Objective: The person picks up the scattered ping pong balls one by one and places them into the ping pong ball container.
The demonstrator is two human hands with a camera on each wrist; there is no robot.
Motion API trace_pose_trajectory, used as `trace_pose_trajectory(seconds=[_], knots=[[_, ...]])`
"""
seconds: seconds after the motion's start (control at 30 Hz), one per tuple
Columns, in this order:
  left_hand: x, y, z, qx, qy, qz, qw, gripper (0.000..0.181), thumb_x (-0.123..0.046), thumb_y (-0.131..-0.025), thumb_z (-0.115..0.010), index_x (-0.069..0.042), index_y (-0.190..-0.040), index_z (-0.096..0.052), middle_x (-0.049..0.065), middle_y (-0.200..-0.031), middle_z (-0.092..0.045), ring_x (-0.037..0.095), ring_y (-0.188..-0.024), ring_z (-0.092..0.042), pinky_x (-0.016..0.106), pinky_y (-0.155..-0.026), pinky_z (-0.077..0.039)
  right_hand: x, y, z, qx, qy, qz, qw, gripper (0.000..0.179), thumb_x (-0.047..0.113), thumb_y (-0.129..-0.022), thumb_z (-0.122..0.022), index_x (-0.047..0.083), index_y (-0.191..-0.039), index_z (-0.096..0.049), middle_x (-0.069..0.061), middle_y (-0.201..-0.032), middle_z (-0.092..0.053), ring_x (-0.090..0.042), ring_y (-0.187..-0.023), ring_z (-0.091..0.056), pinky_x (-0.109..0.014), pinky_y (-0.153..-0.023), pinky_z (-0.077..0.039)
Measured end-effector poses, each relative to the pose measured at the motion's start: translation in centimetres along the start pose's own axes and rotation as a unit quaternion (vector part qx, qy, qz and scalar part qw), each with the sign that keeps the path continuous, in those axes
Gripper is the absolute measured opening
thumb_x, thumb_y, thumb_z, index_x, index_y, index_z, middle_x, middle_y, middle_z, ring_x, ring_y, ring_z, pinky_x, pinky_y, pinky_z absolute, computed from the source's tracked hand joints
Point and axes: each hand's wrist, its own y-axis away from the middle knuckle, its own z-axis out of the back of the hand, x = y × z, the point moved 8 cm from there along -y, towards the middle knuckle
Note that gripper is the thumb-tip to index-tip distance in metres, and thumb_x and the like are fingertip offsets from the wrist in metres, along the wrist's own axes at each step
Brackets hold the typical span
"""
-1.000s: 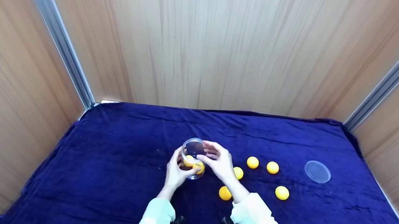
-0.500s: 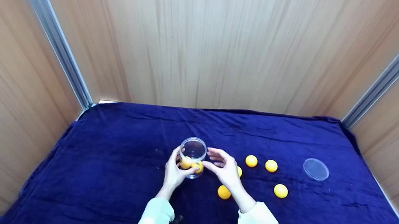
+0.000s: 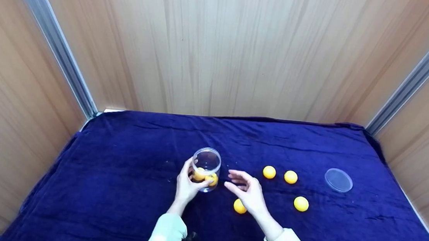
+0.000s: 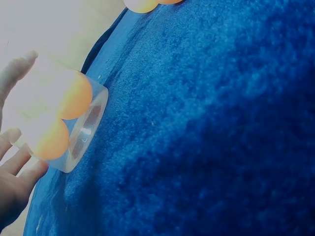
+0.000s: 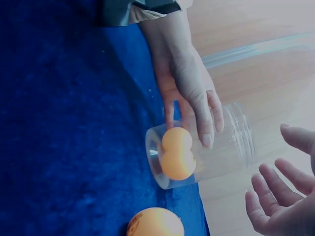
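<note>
A clear, lidless jar (image 3: 207,159) stands upright on the blue cloth, with two orange-yellow table tennis balls (image 5: 178,164) at its bottom. My left hand (image 3: 186,187) holds the jar from the left, thumb at the near side and fingers round the far side. Apart from the jar, to its right, my right hand (image 3: 250,193) hovers with fingers loosely bent and nothing in them. Just below that hand in the head view lies a loose ball (image 3: 240,206). In the right wrist view the right fingers (image 5: 275,189) spread near the jar's mouth.
Two loose balls (image 3: 269,172) lie side by side right of the right hand, and another ball (image 3: 301,204) sits nearer the front. A clear round lid (image 3: 338,180) lies farther right. Wooden panels (image 3: 220,51) enclose the cloth-covered table (image 3: 115,189) at the back and sides.
My right hand has drawn back from the jar's rim, moving right and toward me, and now covers one loose ball in the head view. My left hand keeps its hold on the jar.
</note>
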Motion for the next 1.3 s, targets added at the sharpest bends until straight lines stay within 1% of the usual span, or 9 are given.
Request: trace_pose_trajectory(seconds=[0.13,0.37,0.47,0.53,0.7,0.8,1.0,1.13,1.3], knots=[[1.6,-0.2,0.0,-0.003,-0.01,0.01,0.9999,0.083,-0.003,-0.053,-0.083,-0.002,-0.125,-0.043,0.021,-0.117,-0.051,0.038,-0.101,-0.052,0.047,-0.08,-0.044,-0.6,0.6,0.3,-0.002,0.006,-0.008,0.9999,0.029,0.001,-0.077,-0.065,-0.007,-0.104,-0.059,-0.023,-0.098,-0.061,-0.032,-0.087,-0.057,-0.032,-0.069,-0.048],[1.7,-0.3,0.0,-0.006,-0.019,0.013,0.9997,0.083,-0.008,-0.052,-0.084,-0.004,-0.125,-0.044,0.019,-0.117,-0.052,0.034,-0.1,-0.053,0.047,-0.08,-0.045,-1.7,1.3,0.7,0.001,0.02,-0.023,0.9995,0.031,0.002,-0.076,-0.067,-0.008,-0.104,-0.059,-0.021,-0.098,-0.061,-0.031,-0.087,-0.057,-0.038,-0.072,-0.048],[1.3,-0.3,0.0,-0.006,-0.021,0.013,0.9997,0.082,-0.005,-0.053,-0.084,-0.003,-0.124,-0.044,0.019,-0.116,-0.052,0.034,-0.1,-0.053,0.045,-0.08,-0.045,-2.2,1.5,0.8,0.0,0.024,-0.028,0.9993,0.032,0.002,-0.074,-0.068,-0.007,-0.104,-0.06,-0.02,-0.096,-0.062,-0.03,-0.087,-0.057,-0.046,-0.072,-0.046],[0.4,-0.2,0.0,-0.007,-0.01,0.007,0.9999,0.081,-0.001,-0.053,-0.083,0.0,-0.124,-0.044,0.023,-0.116,-0.051,0.038,-0.1,-0.052,0.048,-0.08,-0.044,-2.4,1.7,1.0,-0.002,0.026,-0.03,0.9992,0.032,0.002,-0.074,-0.068,-0.007,-0.104,-0.06,-0.02,-0.095,-0.062,-0.03,-0.086,-0.057,-0.05,-0.072,-0.045],[-2.0,0.0,0.0,-0.003,0.009,-0.007,0.9999,0.077,0.007,-0.054,-0.079,0.008,-0.121,-0.042,0.031,-0.114,-0.048,0.047,-0.099,-0.049,0.054,-0.079,-0.042,-2.9,2.1,1.4,-0.013,0.042,-0.041,0.9982,0.033,0.002,-0.071,-0.07,-0.007,-0.102,-0.061,-0.02,-0.093,-0.062,-0.03,-0.084,-0.058,-0.051,-0.072,-0.044],[-2.4,0.1,0.0,0.0,0.005,-0.004,1.0,0.076,0.008,-0.054,-0.079,0.01,-0.121,-0.042,0.031,-0.113,-0.048,0.046,-0.098,-0.049,0.053,-0.079,-0.043,-3.4,2.4,1.6,-0.022,0.051,-0.05,0.9972,0.033,0.0,-0.07,-0.071,-0.007,-0.101,-0.061,-0.018,-0.09,-0.062,-0.03,-0.082,-0.057,-0.051,-0.072,-0.044],[-2.2,0.2,0.0,0.0,0.003,0.003,1.0,0.076,0.008,-0.054,-0.079,0.01,-0.121,-0.041,0.031,-0.114,-0.048,0.046,-0.098,-0.049,0.053,-0.079,-0.043,-6.4,2.5,2.2,-0.031,0.052,-0.053,0.9967,0.036,0.002,-0.068,-0.073,-0.007,-0.1,-0.061,-0.019,-0.089,-0.062,-0.036,-0.081,-0.056,-0.047,-0.068,-0.046],[-2.0,0.2,0.1,-0.001,0.005,0.007,1.0,0.077,0.007,-0.054,-0.079,0.009,-0.122,-0.041,0.03,-0.114,-0.048,0.047,-0.099,-0.048,0.054,-0.08,-0.042,-9.0,2.4,2.6,-0.033,0.058,-0.063,0.9958,0.04,0.009,-0.066,-0.076,-0.004,-0.101,-0.062,-0.019,-0.091,-0.062,-0.032,-0.08,-0.057,-0.036,-0.066,-0.047],[-2.1,0.3,0.1,-0.003,0.002,0.007,1.0,0.077,0.008,-0.054,-0.078,0.008,-0.122,-0.042,0.03,-0.114,-0.048,0.045,-0.098,-0.049,0.055,-0.08,-0.041,-10.4,2.4,2.8,-0.038,0.068,-0.07,0.9945,0.043,0.012,-0.063,-0.078,-0.004,-0.1,-0.063,-0.019,-0.09,-0.062,-0.027,-0.077,-0.057,-0.029,-0.065,-0.046]])
